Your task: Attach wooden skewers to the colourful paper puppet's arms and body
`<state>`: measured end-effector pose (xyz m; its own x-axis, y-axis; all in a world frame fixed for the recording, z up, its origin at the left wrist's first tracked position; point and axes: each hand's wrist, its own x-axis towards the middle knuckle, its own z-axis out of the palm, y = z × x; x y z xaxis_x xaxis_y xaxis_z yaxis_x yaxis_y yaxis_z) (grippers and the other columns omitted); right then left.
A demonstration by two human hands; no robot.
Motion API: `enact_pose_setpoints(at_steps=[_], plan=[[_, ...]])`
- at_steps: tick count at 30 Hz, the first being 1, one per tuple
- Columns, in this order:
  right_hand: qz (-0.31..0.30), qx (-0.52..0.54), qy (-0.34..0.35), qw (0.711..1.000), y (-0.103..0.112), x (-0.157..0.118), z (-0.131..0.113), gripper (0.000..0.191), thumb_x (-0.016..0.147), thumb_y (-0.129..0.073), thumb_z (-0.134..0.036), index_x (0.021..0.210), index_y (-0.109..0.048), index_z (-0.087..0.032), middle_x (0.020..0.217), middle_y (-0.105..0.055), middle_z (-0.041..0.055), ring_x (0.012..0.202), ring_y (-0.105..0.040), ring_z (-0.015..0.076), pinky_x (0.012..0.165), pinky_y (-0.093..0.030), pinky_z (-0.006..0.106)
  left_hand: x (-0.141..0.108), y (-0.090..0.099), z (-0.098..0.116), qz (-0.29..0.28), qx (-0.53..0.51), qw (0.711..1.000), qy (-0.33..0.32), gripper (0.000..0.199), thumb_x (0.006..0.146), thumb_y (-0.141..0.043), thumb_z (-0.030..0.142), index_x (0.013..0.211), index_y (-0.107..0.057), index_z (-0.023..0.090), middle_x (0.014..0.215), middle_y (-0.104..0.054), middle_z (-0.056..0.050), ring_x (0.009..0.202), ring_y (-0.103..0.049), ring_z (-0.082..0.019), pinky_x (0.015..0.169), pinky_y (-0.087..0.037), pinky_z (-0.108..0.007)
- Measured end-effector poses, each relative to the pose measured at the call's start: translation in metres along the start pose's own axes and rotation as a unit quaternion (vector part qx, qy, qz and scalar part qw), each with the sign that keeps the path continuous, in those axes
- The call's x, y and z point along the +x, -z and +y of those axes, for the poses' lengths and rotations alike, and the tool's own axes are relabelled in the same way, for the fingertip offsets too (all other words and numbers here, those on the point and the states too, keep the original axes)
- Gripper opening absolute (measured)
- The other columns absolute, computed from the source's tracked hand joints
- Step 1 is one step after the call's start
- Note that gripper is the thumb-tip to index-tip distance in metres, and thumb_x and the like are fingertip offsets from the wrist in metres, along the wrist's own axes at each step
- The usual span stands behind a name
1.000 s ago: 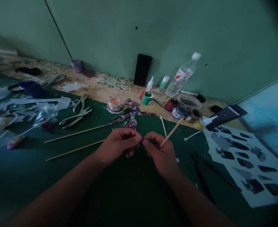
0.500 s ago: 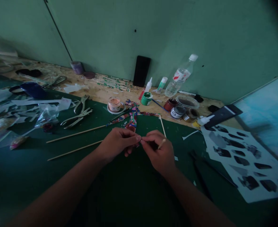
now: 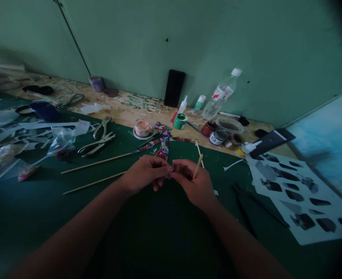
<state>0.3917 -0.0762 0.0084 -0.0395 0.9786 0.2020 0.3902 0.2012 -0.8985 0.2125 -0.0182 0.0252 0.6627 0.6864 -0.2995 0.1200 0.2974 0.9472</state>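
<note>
My left hand (image 3: 144, 174) and my right hand (image 3: 196, 184) meet at the fingertips over the green mat. Both are pinched round something small, too hidden to make out. A thin wooden stick (image 3: 198, 166) is also held in my right hand, its end standing up between the fingers. Just beyond the hands lies a colourful patterned figure (image 3: 164, 143) with long limbs. Two wooden sticks (image 3: 97, 164) reach out to the left, one partly hidden behind my left hand. Another pale stick (image 3: 199, 152) lies behind my right hand.
Pliers (image 3: 97, 145), plastic bags (image 3: 61, 143) and paper scraps lie left. Along the back stand a pink paint jar (image 3: 142, 128), a green paint jar (image 3: 180, 121), a phone (image 3: 174, 88), a plastic bottle (image 3: 221, 95) and dark jars (image 3: 218, 137). Printed sheets (image 3: 299, 193) lie right.
The stick in my right hand has tilted more upright, and that hand's fingers have shifted slightly left and curled differently. My left hand keeps its pinch. The view has shifted slightly.
</note>
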Motion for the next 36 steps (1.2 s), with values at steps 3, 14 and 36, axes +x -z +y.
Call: enact_pose_setpoints(at_steps=[3, 14, 36], plan=[[-0.024, -0.024, 0.024, 0.999, 0.0019, 0.0011, -0.0019, 0.03, 0.084, -0.064, -0.029, 0.113, -0.065, -0.025, 0.087, -0.064, 0.0021, 0.071, -0.059, 0.0135, 0.063, -0.047, 0.028, -0.0004, 0.0, 0.0011, -0.007, 0.01, 1.0, -0.005, 0.025, 0.078, -0.067, 0.037, 0.074, -0.06, 0.013, 0.052, -0.054, 0.004, 0.043, -0.048, -0.007, 0.04, -0.041, -0.017], [0.006, 0.02, -0.028, 0.999, 0.0, 0.0007, -0.0028, 0.023, 0.081, -0.067, -0.034, 0.101, -0.07, -0.023, 0.086, -0.071, 0.0032, 0.075, -0.064, 0.0164, 0.067, -0.051, 0.031, -0.0016, 0.0005, 0.0047, 0.004, 0.018, 1.0, -0.019, 0.024, 0.079, -0.066, 0.037, 0.075, -0.063, 0.013, 0.057, -0.054, 0.003, 0.047, -0.049, -0.007, 0.039, -0.042, -0.017], [0.047, -0.104, 0.037, 0.993, -0.0001, 0.0033, -0.0009, 0.01, 0.085, -0.06, -0.022, 0.084, -0.07, -0.022, 0.08, -0.065, 0.0027, 0.076, -0.061, 0.0168, 0.069, -0.047, 0.03, -0.0063, -0.0068, 0.0032, 0.097, 0.155, 0.977, -0.113, 0.027, 0.083, -0.061, 0.039, 0.094, -0.069, 0.016, 0.07, -0.065, -0.002, 0.051, -0.052, -0.008, 0.044, -0.041, -0.017]])
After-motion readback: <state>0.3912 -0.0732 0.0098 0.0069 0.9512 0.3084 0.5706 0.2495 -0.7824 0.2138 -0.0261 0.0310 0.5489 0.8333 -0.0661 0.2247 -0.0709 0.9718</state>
